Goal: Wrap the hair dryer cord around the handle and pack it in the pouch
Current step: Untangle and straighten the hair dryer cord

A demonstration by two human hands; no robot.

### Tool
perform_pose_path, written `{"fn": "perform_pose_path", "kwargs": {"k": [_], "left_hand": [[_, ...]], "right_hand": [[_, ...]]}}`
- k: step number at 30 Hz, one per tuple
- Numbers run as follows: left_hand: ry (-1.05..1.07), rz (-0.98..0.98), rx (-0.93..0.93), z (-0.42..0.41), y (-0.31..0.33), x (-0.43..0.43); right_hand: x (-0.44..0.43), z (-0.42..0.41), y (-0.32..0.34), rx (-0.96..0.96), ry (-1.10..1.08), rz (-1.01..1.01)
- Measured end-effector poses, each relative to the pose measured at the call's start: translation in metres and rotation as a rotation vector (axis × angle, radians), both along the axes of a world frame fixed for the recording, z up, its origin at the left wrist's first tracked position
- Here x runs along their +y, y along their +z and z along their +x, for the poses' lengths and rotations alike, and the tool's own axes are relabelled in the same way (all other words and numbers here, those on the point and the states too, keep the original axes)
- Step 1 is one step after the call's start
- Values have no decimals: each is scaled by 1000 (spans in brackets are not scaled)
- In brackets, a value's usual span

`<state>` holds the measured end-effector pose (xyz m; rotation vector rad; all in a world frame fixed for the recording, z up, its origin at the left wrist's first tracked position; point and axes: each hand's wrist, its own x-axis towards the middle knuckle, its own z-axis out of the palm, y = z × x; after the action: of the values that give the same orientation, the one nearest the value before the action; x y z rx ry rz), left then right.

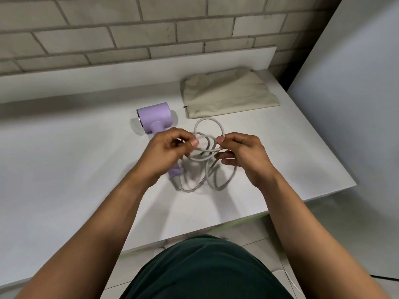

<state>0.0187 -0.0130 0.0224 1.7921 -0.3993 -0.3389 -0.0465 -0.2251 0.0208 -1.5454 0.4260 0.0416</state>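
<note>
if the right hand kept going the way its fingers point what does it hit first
Its fingers point left, so the right hand would probably run into the cord loops bunched between the hands, then the left hand just beyond; depth is unclear.

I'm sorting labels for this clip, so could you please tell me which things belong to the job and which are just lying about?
Job: hair dryer, cord, pouch, left hand and right hand pinching the cord.
Lying about: white cable on the floor.
</note>
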Motion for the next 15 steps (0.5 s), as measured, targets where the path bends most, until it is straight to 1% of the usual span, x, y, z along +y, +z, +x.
{"fn": "perform_pose_path", "kwargs": {"k": [2,5,6,8,10,12,13,15], "left_hand": [[48,-115,91,3,-1,2],[13,-92,96,7,0,4],[-17,-54,92,8,2,4],[-101,96,51,9,10,1],[-190,306,-64,6,18,-6],[-232,479,-226,4,23,-15],[-237,512,-286,5,25,-18],[-228,486,-336,9,27,-20]], "right_hand": [[-2,-3,-6,-9,-17,15],[2,-6,-11,-41,1,38],[4,-6,-11,-51,-1,47],[9,-5,-10,-70,5,30],[15,-4,-10,-86,21,7],[20,-3,-8,-92,38,-6],[21,-3,-7,-87,44,-14],[22,-2,-4,-61,53,-36]]}}
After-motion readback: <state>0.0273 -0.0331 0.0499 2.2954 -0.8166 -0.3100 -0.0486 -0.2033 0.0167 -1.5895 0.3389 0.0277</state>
